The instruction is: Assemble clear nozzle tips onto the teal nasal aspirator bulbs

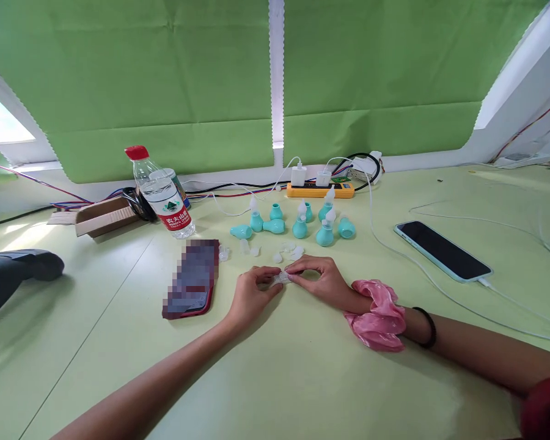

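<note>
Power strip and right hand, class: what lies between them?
In the head view, teal bulbs, some with whitish tips, are nearer the power strip; small translucent pieces lie nearer the right hand.

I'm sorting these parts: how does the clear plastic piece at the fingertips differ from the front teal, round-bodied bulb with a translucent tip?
The clear plastic piece looks colourless; the teal, round-bodied bulb looks opaque. The clear plastic piece is held between the left hand and right hand; the bulb rests on the pale-green table, untouched.
</note>
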`<state>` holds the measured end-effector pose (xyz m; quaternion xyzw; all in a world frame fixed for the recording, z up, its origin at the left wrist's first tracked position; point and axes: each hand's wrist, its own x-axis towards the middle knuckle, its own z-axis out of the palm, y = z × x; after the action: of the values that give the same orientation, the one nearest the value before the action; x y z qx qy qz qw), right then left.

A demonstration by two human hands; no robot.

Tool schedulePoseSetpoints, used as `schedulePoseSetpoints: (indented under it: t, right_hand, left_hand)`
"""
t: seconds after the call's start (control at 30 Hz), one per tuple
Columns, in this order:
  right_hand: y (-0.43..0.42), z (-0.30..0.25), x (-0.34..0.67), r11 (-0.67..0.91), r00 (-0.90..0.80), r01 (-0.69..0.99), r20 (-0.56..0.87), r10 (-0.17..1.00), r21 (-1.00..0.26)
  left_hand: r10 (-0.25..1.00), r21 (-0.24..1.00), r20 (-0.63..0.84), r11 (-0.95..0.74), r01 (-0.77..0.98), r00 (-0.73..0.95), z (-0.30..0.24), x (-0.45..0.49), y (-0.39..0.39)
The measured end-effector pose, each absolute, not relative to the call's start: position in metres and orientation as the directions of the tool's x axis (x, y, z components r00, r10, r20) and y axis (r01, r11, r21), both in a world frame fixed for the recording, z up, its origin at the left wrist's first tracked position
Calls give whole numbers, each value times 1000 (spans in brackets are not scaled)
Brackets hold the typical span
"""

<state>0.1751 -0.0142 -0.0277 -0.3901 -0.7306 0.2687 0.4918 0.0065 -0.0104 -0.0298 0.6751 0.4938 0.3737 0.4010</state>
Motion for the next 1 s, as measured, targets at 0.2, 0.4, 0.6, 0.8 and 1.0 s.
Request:
schedulePoseSetpoints:
  t: [0.2,0.4,0.6,0.8,1.0]
  right_hand:
    - [-14,-30,178,499,-218,340,449,867,-797]
    - [-14,-32,178,525,-250,353,463,851,-775]
    - [-16,-33,177,579,-267,379,514,815,-722]
    - [-15,-36,177,636,-320,343,551,771,-691]
    - [-16,-34,176,662,-345,322,567,748,-677]
  left_hand:
    - [956,912,106,-203,357,274,-31,6,-12]
    - [942,899,156,-260,352,296,-29,6,-13]
    - [939,899,174,-274,341,296,-30,5,-14]
    - [938,885,186,-290,364,293,-28,6,-15]
    - [935,884,188,-295,363,302,-26,6,-16]
